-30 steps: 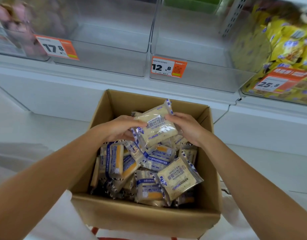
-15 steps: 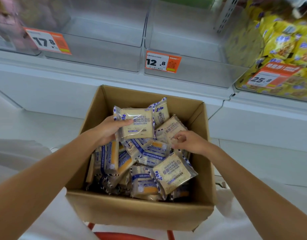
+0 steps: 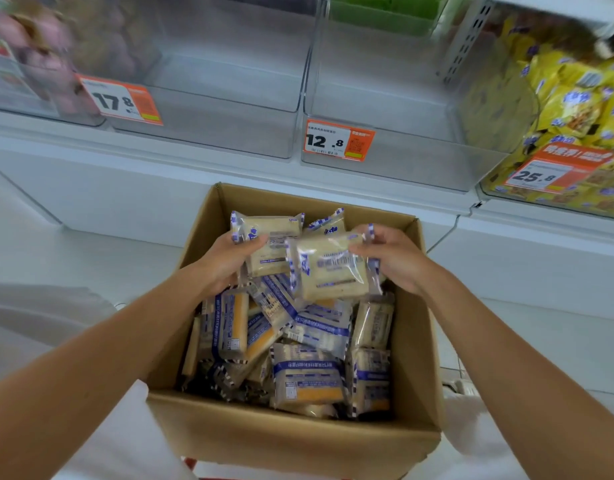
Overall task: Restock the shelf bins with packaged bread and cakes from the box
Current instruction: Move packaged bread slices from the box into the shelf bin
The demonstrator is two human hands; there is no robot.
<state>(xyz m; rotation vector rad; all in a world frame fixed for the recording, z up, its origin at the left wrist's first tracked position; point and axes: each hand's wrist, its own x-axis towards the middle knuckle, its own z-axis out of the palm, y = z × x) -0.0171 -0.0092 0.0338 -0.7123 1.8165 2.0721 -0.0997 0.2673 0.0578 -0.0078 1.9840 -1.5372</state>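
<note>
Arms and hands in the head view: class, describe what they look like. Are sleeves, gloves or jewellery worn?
Both are bare. The left hand and right hand wear no gloves, and no rings show. The left forearm and right forearm carry no sleeve, watch or bracelet as far as the frame reaches. White fabric below the arms may be the person's clothing.

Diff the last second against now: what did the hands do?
The right hand let go of the first pack, reached down into the box, gripped a second pack and raised it beside the first. The left hand kept its grip on the first pack throughout. The box and the shelf bins stayed put.
</note>
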